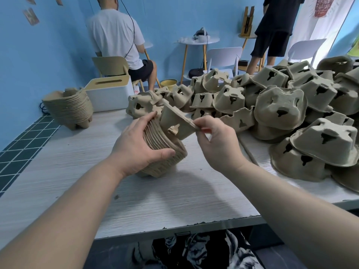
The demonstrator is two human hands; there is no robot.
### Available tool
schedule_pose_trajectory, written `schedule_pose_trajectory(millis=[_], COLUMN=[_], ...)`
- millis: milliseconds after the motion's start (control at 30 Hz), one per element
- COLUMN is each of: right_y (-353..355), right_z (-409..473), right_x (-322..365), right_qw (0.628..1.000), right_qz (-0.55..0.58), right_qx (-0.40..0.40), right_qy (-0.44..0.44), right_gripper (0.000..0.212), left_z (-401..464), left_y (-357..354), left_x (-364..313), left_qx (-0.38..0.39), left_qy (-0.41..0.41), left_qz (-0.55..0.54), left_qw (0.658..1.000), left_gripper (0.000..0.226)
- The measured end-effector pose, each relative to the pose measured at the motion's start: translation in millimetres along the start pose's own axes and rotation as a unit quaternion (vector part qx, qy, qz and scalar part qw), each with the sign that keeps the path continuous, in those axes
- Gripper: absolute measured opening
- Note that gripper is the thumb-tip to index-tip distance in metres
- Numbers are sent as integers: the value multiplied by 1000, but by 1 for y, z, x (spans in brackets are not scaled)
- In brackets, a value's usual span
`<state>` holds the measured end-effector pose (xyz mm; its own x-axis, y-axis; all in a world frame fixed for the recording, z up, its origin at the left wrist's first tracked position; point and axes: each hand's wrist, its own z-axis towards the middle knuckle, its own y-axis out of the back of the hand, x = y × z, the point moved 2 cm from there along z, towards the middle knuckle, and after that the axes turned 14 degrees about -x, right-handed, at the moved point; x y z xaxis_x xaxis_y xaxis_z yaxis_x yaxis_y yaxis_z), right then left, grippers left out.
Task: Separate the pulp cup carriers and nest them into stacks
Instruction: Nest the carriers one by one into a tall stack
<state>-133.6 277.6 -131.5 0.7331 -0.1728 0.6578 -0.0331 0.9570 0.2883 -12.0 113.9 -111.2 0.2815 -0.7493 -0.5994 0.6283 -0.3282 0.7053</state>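
My left hand (136, 144) grips a tilted nested stack of brown pulp cup carriers (165, 152) whose base rests on the table. My right hand (215, 140) pinches the rim of a single carrier (174, 121), tipped on edge just above the stack's open top. A big heap of loose carriers (281, 111) covers the right and far side of the table. A finished nested stack (70, 107) stands at the far left corner.
The whitish wood-grain table (77, 171) has its near edge at the bottom. A white tissue box with a tan lid (108, 92) stands behind the far-left stack. Beyond the table one person sits on a chair and another stands, among white chairs and small round tables.
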Motion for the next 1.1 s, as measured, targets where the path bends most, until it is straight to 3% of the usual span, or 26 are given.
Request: schedule_pose_trajectory(millis=[100,233,467,867,1000,1100], right_y=[-4,-2,-2,-7,4,18], right_z=[-8,-14,-13,-11,-8,4], right_x=[-7,-8,-11,5,3,-10], right_qw=[996,986,982,940,936,964], right_qz=[-2,7,-5,-33,-73,-118], right_qx=[81,164,184,312,320,207], right_qy=[-44,-27,44,136,124,118], right_gripper=[21,20,27,30,40,50], left_z=[0,0,-1,-2,-1,2], left_y=[0,-1,0,0,-3,-10], left_x=[1,0,2,-1,-6,-13], left_qx=[-1,-6,-12,-15,-10,-10], left_qy=[-2,-1,-5,-21,-35,-41], left_qz=[-8,-8,-5,-4,1,0], left_qw=[1000,1000,1000,1000,999,999], left_gripper=[120,121,122,110,114,116])
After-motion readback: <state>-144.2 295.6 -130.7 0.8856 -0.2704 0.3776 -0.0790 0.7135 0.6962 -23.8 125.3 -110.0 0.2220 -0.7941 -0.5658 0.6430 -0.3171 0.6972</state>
